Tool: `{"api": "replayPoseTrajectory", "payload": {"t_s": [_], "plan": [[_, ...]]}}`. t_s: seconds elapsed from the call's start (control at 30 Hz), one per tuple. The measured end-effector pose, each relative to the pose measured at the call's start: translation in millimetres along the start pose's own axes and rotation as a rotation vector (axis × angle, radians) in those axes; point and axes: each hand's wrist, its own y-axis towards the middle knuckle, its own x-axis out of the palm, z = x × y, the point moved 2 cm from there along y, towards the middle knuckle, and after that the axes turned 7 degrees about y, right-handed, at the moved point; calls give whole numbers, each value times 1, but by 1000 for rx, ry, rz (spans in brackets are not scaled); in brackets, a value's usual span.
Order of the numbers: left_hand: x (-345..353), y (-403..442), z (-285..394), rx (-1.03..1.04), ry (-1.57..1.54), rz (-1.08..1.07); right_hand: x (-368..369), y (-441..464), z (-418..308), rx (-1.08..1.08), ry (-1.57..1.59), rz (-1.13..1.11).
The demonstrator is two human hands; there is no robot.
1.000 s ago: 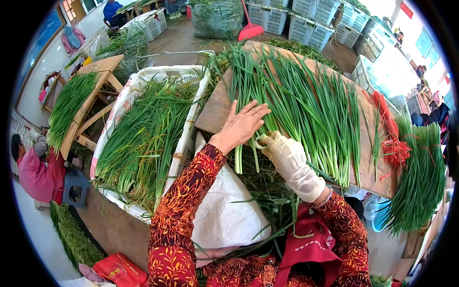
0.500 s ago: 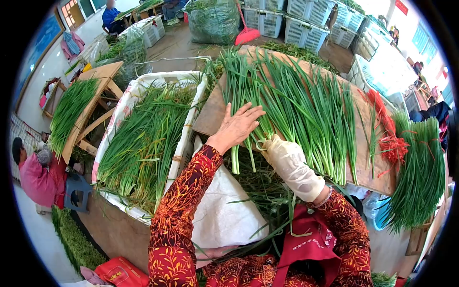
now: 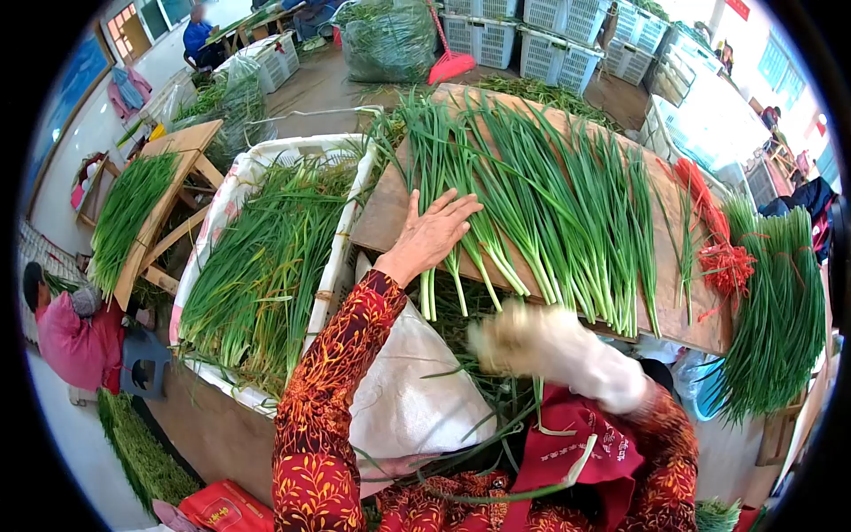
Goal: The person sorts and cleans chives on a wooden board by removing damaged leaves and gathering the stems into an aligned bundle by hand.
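My left hand (image 3: 433,232), bare, lies with fingers spread on the green stalks (image 3: 443,168) at the left part of the wooden board (image 3: 381,213). More long green stalks (image 3: 567,204) cover the middle of the board, their pale ends toward me. My right hand (image 3: 505,341), in a pale glove, is below the board's front edge, clear of the stalks on it. Motion smears its fingers, so what it may hold cannot be made out. A single leaf with a pale end (image 3: 581,461) is in front of the red apron (image 3: 567,439).
A white crate (image 3: 341,257) of loose greens stands left of the board, beside a white sack (image 3: 417,390). Red ties (image 3: 727,266) lie at the board's right, near tied bundles (image 3: 776,310). A person in pink (image 3: 80,341) sits far left. Crates (image 3: 554,58) are stacked behind.
My right hand has moved down and away from the stalk ends. My left hand stays on the stalks. The leaf with the pale end now shows in front of the apron.
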Motion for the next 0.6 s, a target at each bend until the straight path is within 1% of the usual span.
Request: {"api": "replayPoseTrajectory", "payload": {"t_s": [0.03, 0.07, 0.1, 0.17, 0.27, 0.4, 0.5, 0.53, 0.6], "plan": [[0, 0, 0, 1, -8, 2, 1, 26, 8, -29, -315, 301], [2, 0, 0, 0, -14, 6, 7, 50, 28, -141, -299, 498], [1, 0, -1, -5, -20, 10, 15, 71, 42, -324, -378, 743], [1, 0, -1, -6, -29, 11, 17, 91, 51, -166, -443, 742], [3, -1, -1, 5, -26, 27, 20, 95, 50, -155, -545, 770], [5, 0, -2, -1, -38, 24, 17, 98, 55, -234, -582, 692], [6, 0, -3, 5, -40, 35, 13, 104, 56, -374, -596, 701], [5, -1, -3, 7, -37, 34, 9, 104, 55, -356, -550, 625], [3, -1, -2, 6, -30, 32, 7, 102, 54, -424, -464, 660]]}}
